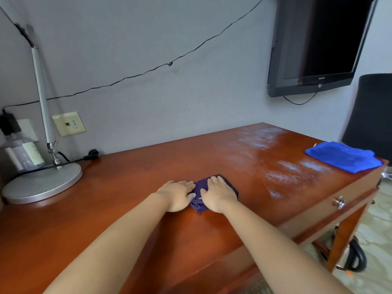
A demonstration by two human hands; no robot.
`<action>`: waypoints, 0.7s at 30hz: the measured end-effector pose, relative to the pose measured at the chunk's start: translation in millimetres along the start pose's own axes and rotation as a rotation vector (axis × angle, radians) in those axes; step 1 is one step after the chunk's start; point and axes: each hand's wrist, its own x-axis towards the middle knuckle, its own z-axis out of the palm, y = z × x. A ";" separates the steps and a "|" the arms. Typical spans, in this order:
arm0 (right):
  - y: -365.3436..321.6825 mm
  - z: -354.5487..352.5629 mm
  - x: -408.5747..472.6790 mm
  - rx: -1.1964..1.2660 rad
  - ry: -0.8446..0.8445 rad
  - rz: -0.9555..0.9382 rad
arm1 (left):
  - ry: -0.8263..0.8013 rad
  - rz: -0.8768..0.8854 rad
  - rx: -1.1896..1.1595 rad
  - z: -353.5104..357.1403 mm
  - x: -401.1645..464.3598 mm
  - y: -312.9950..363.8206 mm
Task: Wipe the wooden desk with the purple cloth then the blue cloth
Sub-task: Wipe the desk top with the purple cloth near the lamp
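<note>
Purple cloth (201, 193) sits bunched on the wooden worktop (131, 172), pinned flat under both hands. Left hand (177, 195) covers its left edge, fingers straight and laid flat, palm down. Right hand (218, 194) covers the right and middle part, fingers also straight and pressing down. The 2 hands lie side by side, nearly touching, with cloth showing between them and past the right fingertips.

Step in hand, as I judge it: first pass with the purple cloth, not finished. White powdery residue (282, 166) is still on the worktop, off to the right of the right hand and further out from it. Surface left of the left hand looks clean already.

To do it well: keep both palms flat so the cloth does not roll up, push right and outward into the residue with overlapping strokes, keep even pressure, stop short of the worktop edge so powder is not swept onto the floor. Refold if the cloth loads up.

Blue cloth (344, 157) lies folded far right of the right hand, at the worktop corner, well apart, untouched; it comes 2nd. Risk: dragging powder onto it.

Lamp base (42, 183) stands well left of the left hand, cable beside it.
</note>
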 end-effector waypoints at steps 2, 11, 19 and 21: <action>3.2 -0.2 4.6 -0.028 -0.036 -0.002 | -0.010 -0.008 0.007 0.7 7.1 0.2; 30.8 -4.9 45.7 -0.078 -0.052 0.012 | -0.011 -0.016 0.049 -2.3 57.8 7.0; 57.6 -12.0 100.8 -0.135 -0.008 0.030 | 0.008 -0.023 0.092 -11.2 122.9 5.6; 64.1 -14.5 116.7 -0.133 0.003 0.026 | 0.011 -0.029 0.097 -14.0 140.3 4.8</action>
